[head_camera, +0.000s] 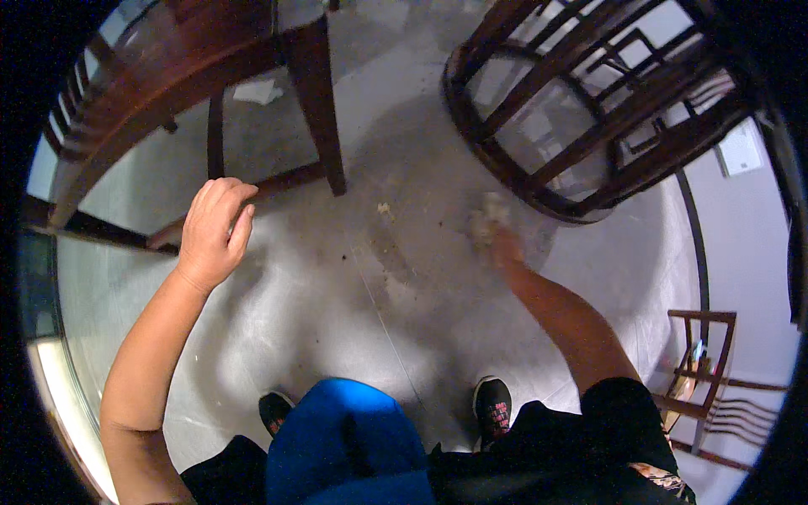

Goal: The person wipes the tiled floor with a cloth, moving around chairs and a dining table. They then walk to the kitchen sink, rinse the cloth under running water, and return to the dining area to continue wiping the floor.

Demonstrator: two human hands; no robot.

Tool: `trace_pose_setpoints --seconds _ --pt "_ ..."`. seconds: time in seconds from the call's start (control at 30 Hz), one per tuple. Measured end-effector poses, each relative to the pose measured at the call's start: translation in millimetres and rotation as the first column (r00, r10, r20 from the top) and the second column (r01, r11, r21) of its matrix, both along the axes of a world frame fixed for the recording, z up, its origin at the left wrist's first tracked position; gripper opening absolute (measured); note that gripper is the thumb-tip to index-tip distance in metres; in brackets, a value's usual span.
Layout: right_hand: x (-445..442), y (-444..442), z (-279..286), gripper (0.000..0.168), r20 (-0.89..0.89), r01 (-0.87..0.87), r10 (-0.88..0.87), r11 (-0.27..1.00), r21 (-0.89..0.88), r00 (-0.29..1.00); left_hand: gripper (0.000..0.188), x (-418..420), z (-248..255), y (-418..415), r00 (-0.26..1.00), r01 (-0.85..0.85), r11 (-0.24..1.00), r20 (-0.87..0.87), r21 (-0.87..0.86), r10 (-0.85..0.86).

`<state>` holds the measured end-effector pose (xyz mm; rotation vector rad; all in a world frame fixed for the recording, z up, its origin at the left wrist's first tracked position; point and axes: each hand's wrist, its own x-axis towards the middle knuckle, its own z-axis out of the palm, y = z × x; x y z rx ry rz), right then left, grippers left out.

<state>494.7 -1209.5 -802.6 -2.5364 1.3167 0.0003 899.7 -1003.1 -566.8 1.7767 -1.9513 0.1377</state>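
Observation:
My left hand is held out over the left side, its thumb apart from the slightly bent fingers and nothing seen in its grasp. Behind its fingers run the rails of a dark wooden chair, though contact cannot be made out. On the right, my right hand is blurred and low over the grey tiled floor. It grips a pale crumpled wad, perhaps cloth or paper. Between the hands, a whitish crumb, dark specks and a dull smear mark the floor.
A dark wooden piece of furniture with a round base ring and slanting bars stands at upper right. Another wooden chair, with things on it, is by the white wall. My black shoes are below; a white scrap lies beyond the left chair.

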Motion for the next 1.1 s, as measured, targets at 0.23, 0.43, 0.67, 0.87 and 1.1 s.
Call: trace_pose_setpoints --seconds 0.23,0.43,0.67,0.87,1.1 --pt "57 5 66 0.049 0.272 0.317 -0.389 0.909 0.272 0.88 0.029 38 19 -2 0.987 0.065 0.947 0.158 -0.316 -0.015" --pt "-189 8 32 0.051 0.359 0.553 -0.795 0.601 0.577 0.489 0.035 42 33 -3 0.979 0.201 0.938 0.08 -0.281 -0.186" --pt "-90 93 -6 0.062 0.061 0.736 -0.734 0.674 -0.057 0.677 0.035 54 89 3 0.944 0.191 0.879 0.327 -0.438 -0.043" --pt "102 60 8 0.041 0.093 0.221 -0.223 0.975 0.03 0.97 0.035 117 98 -24 0.85 -0.297 0.852 0.287 -0.43 0.441" --pt "23 -4 54 0.046 0.51 0.639 -0.727 0.669 0.38 0.459 0.038 126 100 -22 0.742 -0.371 0.872 0.462 -0.32 0.486"
